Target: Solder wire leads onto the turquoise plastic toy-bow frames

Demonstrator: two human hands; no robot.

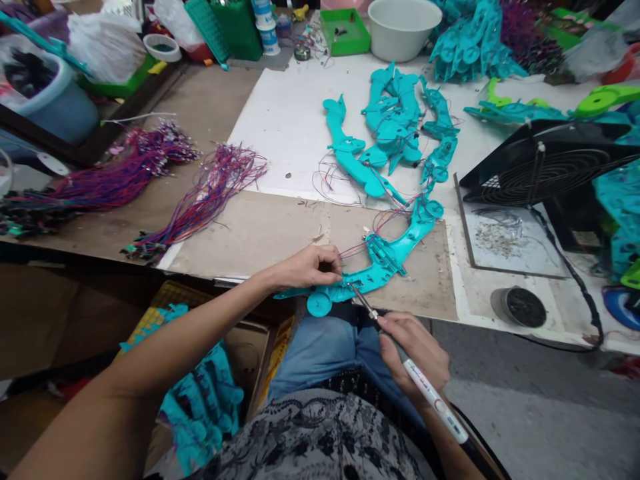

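Note:
My right hand (417,350) grips a soldering iron (435,400) by its grey and white handle. The iron's metal tip meets a turquoise plastic part (395,257) lying at the table's front edge. Over the left stretch of that part, my left hand (313,267) is closed in a pinch at thin red and blue wires (354,251). Whether the fingertips hold a wire or press on the part is too small to make out. Further turquoise parts (395,120) joined by wires lie beyond it.
Bundles of red and purple wires (210,193) lie on the left. A black fan (535,167) stands right, near a round tin (520,307). A white bowl (404,30) and a green tray (345,33) are at the back. Below left, a crate (165,293) holds turquoise parts.

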